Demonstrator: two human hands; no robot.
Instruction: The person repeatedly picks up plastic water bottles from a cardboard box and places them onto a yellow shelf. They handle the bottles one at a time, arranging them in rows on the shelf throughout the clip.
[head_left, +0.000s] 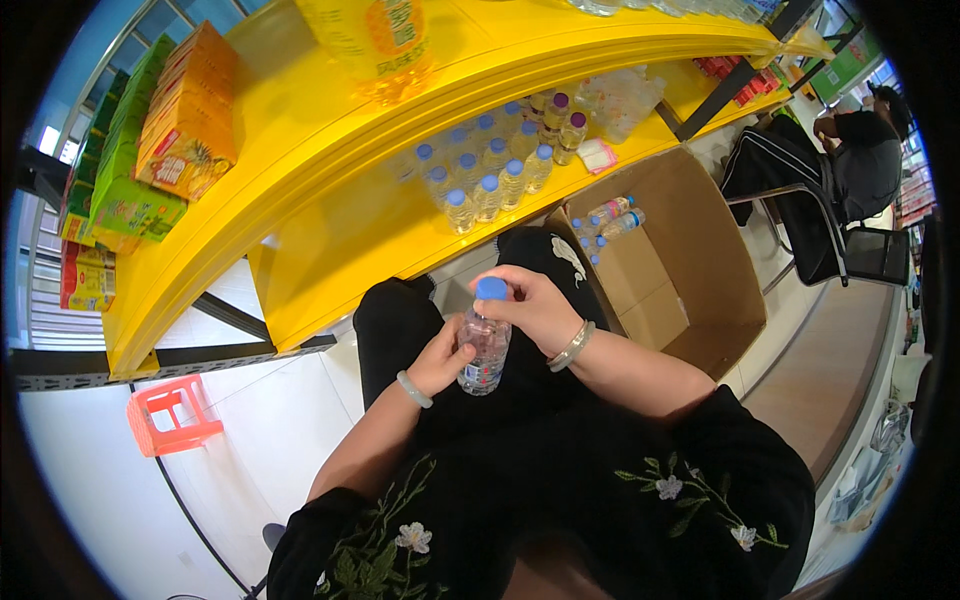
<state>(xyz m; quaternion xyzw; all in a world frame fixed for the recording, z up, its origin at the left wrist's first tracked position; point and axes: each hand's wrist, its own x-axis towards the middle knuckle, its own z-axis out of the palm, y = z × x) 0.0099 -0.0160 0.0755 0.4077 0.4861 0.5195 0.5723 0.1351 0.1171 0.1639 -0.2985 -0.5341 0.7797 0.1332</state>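
A clear plastic water bottle (484, 364) with a blue cap (491, 288) stands nearly upright above my lap, held between both hands. My left hand (441, 356) grips its body from the side, the thumb lying across the front. Higher up, my right hand (529, 304) holds the neck, its thumb just below the cap. On the lower yellow shelf (337, 262) ahead, several blue-capped bottles (487, 191) stand in rows. Several purple-capped bottles (571, 135) are beside them at the right. Bottles (622, 223) also lie in an open cardboard box (716, 277) to my right.
Juice cartons (187, 112) and a large yellow drink bottle (375, 45) occupy the upper shelf. Plastic-wrapped items (622, 101) and a small pink-and-white packet (598, 155) sit on the lower shelf. A coral plastic stool (174, 415) is on the left floor. A person (862, 157) sits at right.
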